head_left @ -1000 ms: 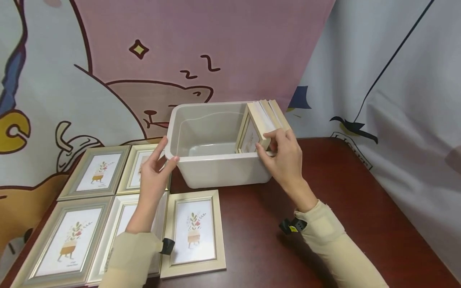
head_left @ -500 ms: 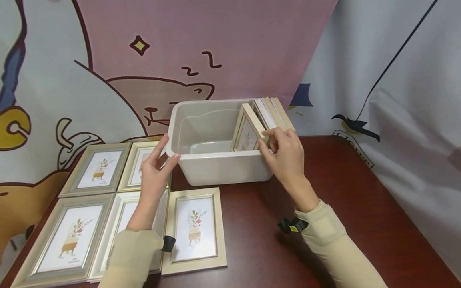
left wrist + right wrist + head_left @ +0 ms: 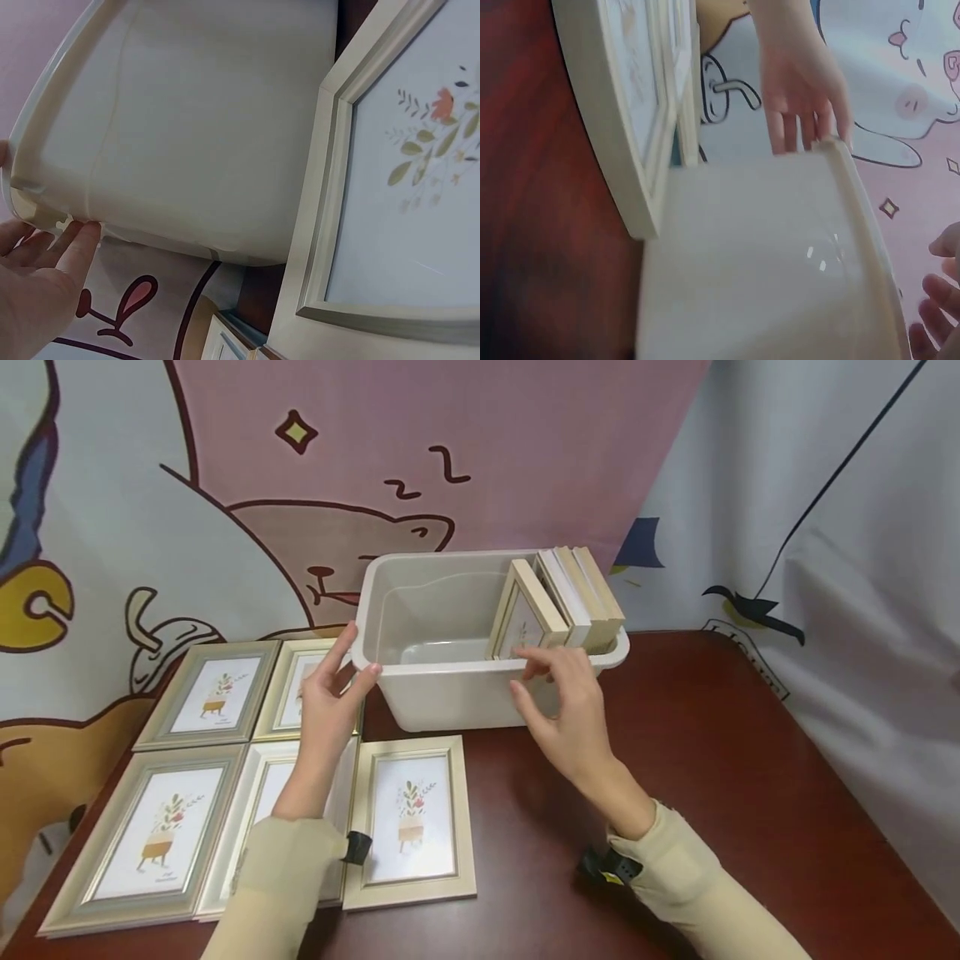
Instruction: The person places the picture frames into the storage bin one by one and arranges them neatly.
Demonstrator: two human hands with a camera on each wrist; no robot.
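You can reach into the bin (image 3: 457, 697) left of the leaning frame (image 3: 525, 618). Your left hand (image 3: 330, 702) blocks the near-left corner; packed frames (image 3: 583, 589) crowd the right end.

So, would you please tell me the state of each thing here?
Bin: upright, lidless, partly filled.
Frames in bin: standing on edge.
Frames on table: lying flat, pictures up.
Left hand: touching the bin's near left corner.
Right hand: gripping nothing, thumb and index finger apart.
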